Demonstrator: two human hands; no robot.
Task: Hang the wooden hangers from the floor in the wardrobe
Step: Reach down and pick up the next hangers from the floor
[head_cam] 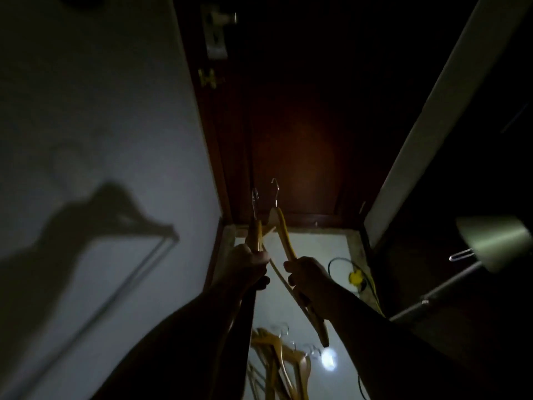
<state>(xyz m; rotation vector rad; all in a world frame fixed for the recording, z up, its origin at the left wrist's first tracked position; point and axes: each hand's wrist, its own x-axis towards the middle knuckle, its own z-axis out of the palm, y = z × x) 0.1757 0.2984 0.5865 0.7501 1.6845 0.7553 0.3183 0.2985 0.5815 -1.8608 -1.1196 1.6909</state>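
The scene is dim. My left hand [248,265] is closed around a wooden hanger [255,229] whose metal hook points up. My right hand [305,274] grips a second wooden hanger [284,235], also hook up, its lower arm running down past my wrist. Both are held side by side in front of a dark brown wooden door [288,145]. A pile of several wooden hangers [277,365] lies on the pale floor [317,246] below my arms. No rail is visible.
A white wall [101,140] on the left carries my arm's shadow. A white panel edge [432,111] runs up the right. On the floor lie a yellow plug with cable [356,277] and a bright light reflection [328,359]. A lamp shade [496,241] stands at right.
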